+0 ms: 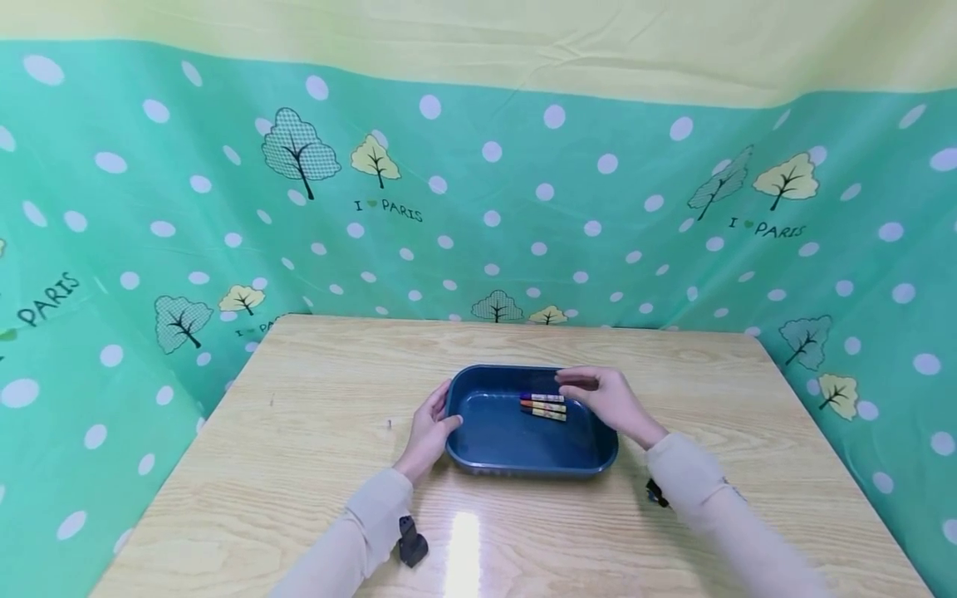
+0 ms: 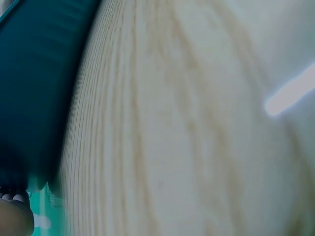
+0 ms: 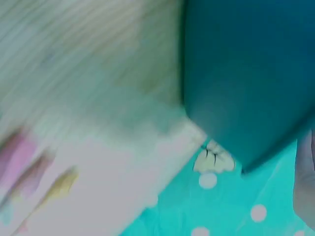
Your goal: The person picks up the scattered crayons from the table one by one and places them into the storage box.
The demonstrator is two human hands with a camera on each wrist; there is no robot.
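A dark blue plastic tray (image 1: 534, 467) with raised walls sits on the table. Inside it, several crayons (image 1: 544, 407) with printed wrappers lie side by side; purple, orange and dark tips show. My left hand (image 1: 428, 433) grips the tray's left wall, thumb over the rim and fingers along the outside. Above the tray's back right part is my right hand (image 1: 609, 400), fingers and thumb bent but apart, close to the crayons' right ends; nothing shows between them. The left wrist view has the tray's side (image 2: 39, 93) and part of the left hand (image 2: 15, 216).
The wood-grain table (image 1: 314, 465) extends around the tray. A green dotted curtain (image 1: 493, 208) hangs behind and at both sides. Low in the right wrist view are blurred pink and yellow shapes (image 3: 54, 189) on a pale surface; what they are cannot be told.
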